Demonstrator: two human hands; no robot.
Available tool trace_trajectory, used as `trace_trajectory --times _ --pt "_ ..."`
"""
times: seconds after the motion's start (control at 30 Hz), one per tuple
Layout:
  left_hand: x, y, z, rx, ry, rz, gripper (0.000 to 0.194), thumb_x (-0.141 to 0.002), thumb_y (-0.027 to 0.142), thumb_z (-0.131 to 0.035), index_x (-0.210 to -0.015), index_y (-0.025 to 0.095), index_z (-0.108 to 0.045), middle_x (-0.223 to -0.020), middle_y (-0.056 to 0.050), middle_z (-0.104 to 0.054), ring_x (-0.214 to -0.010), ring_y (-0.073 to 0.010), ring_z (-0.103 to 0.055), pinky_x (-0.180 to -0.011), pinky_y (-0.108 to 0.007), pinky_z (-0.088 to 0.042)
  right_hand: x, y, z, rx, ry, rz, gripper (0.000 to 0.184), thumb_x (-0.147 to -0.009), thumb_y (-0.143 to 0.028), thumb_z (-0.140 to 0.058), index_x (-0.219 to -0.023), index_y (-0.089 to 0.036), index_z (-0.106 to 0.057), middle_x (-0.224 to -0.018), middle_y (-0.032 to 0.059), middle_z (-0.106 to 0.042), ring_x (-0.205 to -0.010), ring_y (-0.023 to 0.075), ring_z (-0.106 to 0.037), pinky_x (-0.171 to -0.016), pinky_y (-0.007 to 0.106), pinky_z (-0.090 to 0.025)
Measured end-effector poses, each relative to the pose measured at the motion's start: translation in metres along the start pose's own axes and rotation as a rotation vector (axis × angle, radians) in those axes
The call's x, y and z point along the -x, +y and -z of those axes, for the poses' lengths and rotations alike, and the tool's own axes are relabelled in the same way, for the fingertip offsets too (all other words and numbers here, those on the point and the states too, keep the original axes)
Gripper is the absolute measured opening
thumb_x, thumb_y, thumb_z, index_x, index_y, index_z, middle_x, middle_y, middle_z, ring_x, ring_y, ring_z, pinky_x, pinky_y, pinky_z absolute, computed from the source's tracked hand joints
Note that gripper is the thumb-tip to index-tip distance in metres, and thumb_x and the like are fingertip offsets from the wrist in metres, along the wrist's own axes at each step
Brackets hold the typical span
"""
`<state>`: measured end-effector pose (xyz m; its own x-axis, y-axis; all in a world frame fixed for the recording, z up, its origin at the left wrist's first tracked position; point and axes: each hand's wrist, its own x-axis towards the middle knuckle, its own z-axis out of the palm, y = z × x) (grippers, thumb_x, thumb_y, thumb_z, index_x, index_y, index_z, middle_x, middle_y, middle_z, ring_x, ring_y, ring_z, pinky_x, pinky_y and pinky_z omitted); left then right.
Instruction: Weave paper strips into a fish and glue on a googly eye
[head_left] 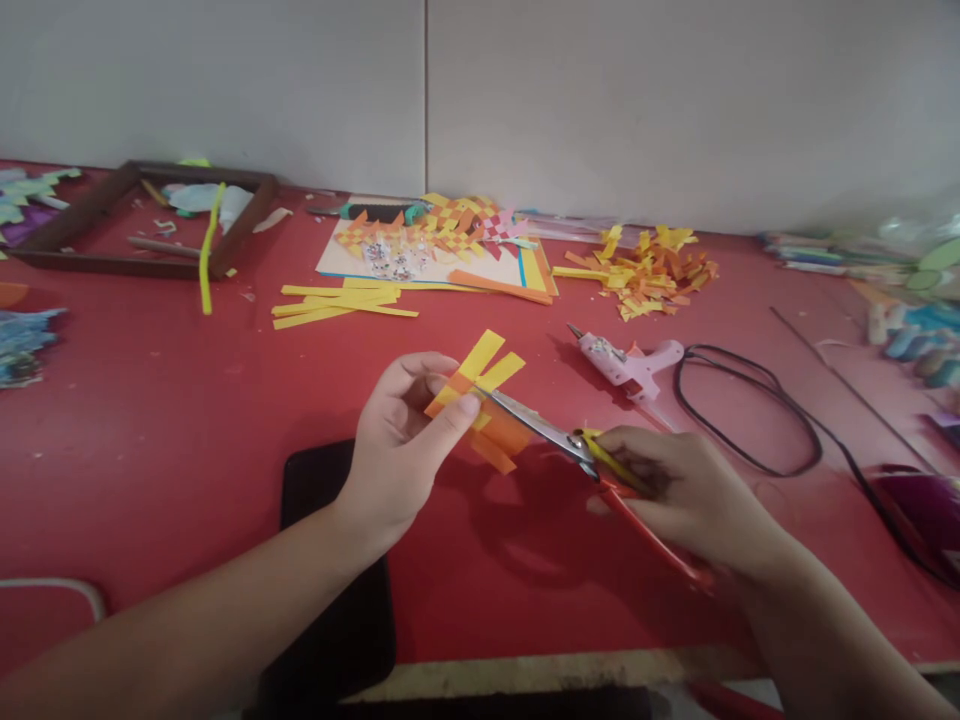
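My left hand (405, 430) pinches a small woven piece of yellow and orange paper strips (480, 385) between thumb and fingers, its loose strip ends fanning out. In my right hand (667, 480) is a pair of scissors (544, 430) with orange-red and yellow handles. The scissor tips reach the woven paper just beside my left thumb; whether the blades are cutting into a strip cannot be made out. Under my left forearm lies a dark flat phone-like object (341, 600). Beyond my hands are loose yellow paper strips (337, 302).
A pink glue gun (630, 365) with a black cord (750, 460) lies to the right. Behind it is a heap of yellow and orange scraps (652, 270). Woven paper pieces (457, 225) rest on sheets at the back. A brown frame (105, 262) sits at the left, before a wall.
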<state>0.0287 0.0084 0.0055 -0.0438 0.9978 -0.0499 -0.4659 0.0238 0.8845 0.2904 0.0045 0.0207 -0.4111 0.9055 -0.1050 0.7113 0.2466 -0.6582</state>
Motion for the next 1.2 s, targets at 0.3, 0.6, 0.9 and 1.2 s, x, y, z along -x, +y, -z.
trace_trajectory --times 0.3,0.6,0.9,1.2 --pt "0.002 0.001 -0.002 -0.037 0.041 -0.014 0.020 -0.079 0.023 -0.077 -0.093 0.026 -0.063 -0.085 0.004 -0.054 -0.068 -0.0081 -0.056 -0.061 -0.019 -0.050 0.002 -0.014 0.003 -0.376 -0.274 -0.094 0.037 -0.086 -0.054 -0.062 -0.079 -0.018 -0.057 -0.066 -0.0026 -0.045 -0.056 0.0091 -0.037 -0.047 0.022 -0.032" --pt "0.000 -0.001 -0.003 0.009 0.055 0.045 0.024 -0.077 0.020 -0.079 -0.092 0.025 -0.061 -0.077 0.006 -0.055 -0.069 -0.0077 -0.059 -0.065 -0.019 -0.051 0.005 -0.007 0.003 -0.303 -0.235 -0.108 0.033 -0.087 -0.051 -0.062 -0.082 -0.019 -0.056 -0.067 -0.0030 -0.043 -0.058 0.0099 -0.035 -0.048 0.023 -0.032" --pt "-0.004 -0.002 -0.002 0.072 0.048 0.110 0.026 -0.077 0.018 -0.078 -0.083 0.022 -0.053 -0.073 0.007 -0.060 -0.071 -0.0074 -0.061 -0.064 -0.018 -0.048 0.002 -0.009 0.000 -0.195 -0.193 -0.086 0.034 -0.085 -0.050 -0.064 -0.075 -0.019 -0.051 -0.064 -0.0046 -0.039 -0.055 0.0093 -0.033 -0.047 0.022 -0.028" --pt "-0.003 0.000 -0.003 0.119 0.043 0.127 0.030 -0.076 0.015 -0.078 -0.080 0.021 -0.049 -0.070 0.007 -0.061 -0.070 -0.0071 -0.062 -0.064 -0.018 -0.048 0.004 -0.006 0.000 -0.194 -0.186 -0.045 0.034 -0.088 -0.047 -0.063 -0.074 -0.020 -0.047 -0.064 -0.0057 -0.033 -0.055 0.0085 -0.028 -0.047 0.023 -0.024"
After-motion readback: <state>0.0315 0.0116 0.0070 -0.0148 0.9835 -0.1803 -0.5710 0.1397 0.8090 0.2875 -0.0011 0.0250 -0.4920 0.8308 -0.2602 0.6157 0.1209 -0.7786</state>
